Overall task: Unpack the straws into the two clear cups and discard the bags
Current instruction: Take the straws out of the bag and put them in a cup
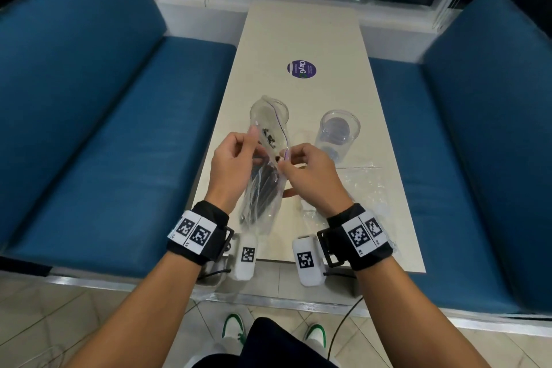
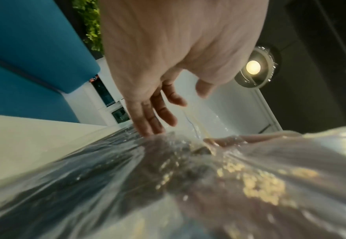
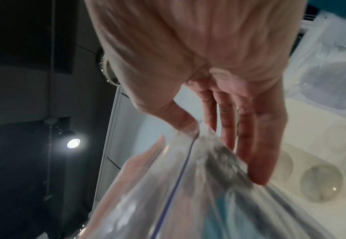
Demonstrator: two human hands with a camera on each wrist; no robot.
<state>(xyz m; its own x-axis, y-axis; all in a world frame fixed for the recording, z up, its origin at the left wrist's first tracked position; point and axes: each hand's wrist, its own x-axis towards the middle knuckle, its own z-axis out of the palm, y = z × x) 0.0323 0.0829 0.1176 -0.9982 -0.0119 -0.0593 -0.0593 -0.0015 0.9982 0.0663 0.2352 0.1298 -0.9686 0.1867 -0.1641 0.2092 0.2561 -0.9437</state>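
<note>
Over the counter (image 1: 301, 39), the left hand (image 1: 230, 164) and right hand (image 1: 310, 176) each pinch one side of the mouth of a clear zip bag (image 1: 263, 188) holding dark straws (image 1: 260, 194). Two clear cups stand beyond: one (image 1: 268, 113) behind the bag, the other (image 1: 339, 134) to its right. A second, crumpled bag (image 1: 361, 188) lies beside the right hand.
</note>
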